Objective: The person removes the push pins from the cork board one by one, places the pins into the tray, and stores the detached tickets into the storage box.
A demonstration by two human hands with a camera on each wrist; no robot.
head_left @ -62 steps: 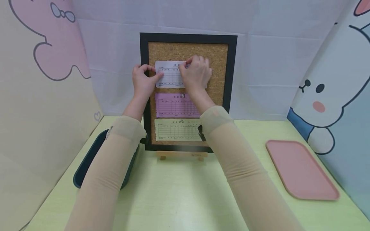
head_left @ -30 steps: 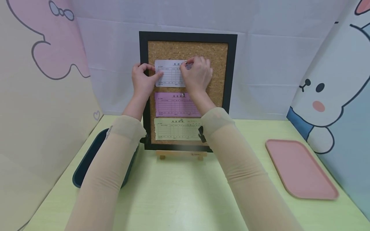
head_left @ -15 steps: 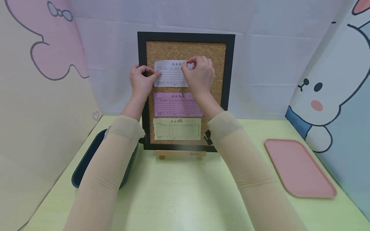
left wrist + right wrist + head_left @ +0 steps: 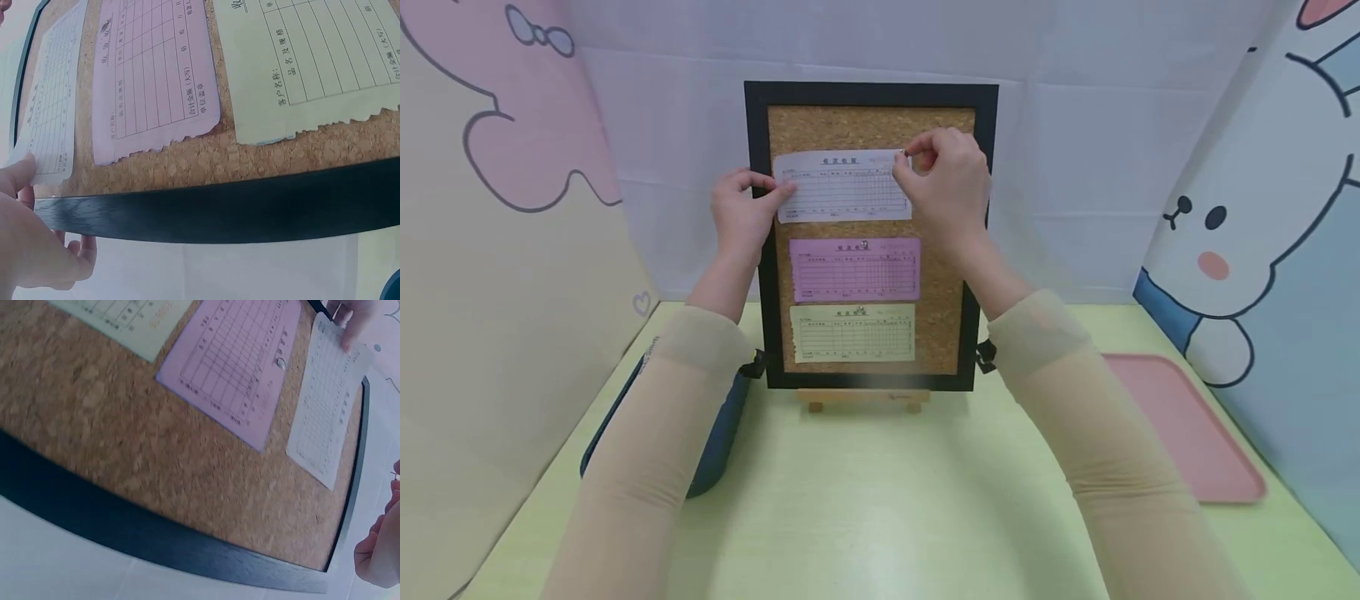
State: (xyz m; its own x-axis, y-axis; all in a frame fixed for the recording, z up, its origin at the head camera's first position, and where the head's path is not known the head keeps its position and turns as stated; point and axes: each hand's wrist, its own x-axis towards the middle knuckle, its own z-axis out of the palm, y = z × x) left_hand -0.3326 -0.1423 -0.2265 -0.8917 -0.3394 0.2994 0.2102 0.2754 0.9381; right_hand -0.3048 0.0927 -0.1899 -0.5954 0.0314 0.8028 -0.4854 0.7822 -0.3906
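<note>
A black-framed cork board [image 4: 943, 292] stands upright on a small wooden easel [image 4: 865, 397]. My left hand [image 4: 745, 212] pinches the left edge of a white receipt slip [image 4: 842, 187] at the board's upper part. The slip bows a little away from the cork. Just off its upper right corner, my right hand [image 4: 951, 187] pinches a small push pin, whose thin needle [image 4: 394, 473] shows in the right wrist view. A purple receipt slip [image 4: 854, 271] and a pale yellow receipt slip [image 4: 853, 335] hang below, each with a pin at its top.
A dark blue tray [image 4: 718, 446] lies at the left, partly behind my left sleeve. On the right lies a pink tray [image 4: 1195, 433], partly covered by my right sleeve. White cloth [image 4: 1075, 167] hangs behind the board.
My right hand has drawn back to the right with the pin, uncovering the white slip's right side. My left hand has shifted the slip slightly left and up. The view has turned slightly right.
</note>
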